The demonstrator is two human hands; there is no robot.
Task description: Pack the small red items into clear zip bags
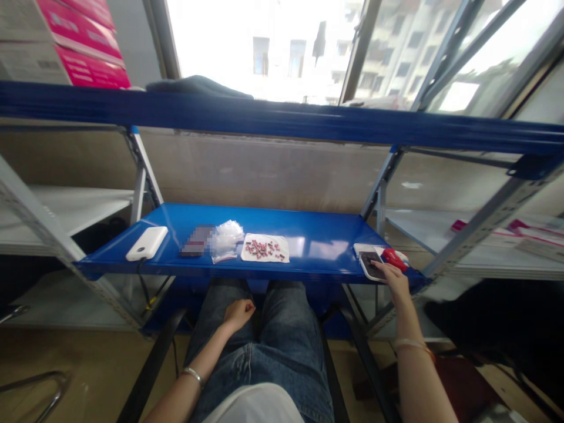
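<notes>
My right hand (393, 278) reaches to the right end of the blue shelf, a finger stretched onto the dark screen of a phone (372, 271) with a white edge. The phone lies flat, and the hand does not lift it. Just behind it is a red, white and blue packet (395, 258). My left hand (239, 314) rests on my thigh, fingers curled in, with nothing visible in it. Near the shelf's middle, several small pink and dark pieces (261, 249) lie on a white sheet (282, 242). Left of that sits a pile of clear plastic bags (228, 239).
A white power bank (147, 243) with a black cable lies at the left end of the blue shelf (326, 258). Beside the bags is a dark flat object (196, 241), partly blurred. A blue beam (282, 122) crosses above. Pink and white boxes (83, 44) are stacked upper left.
</notes>
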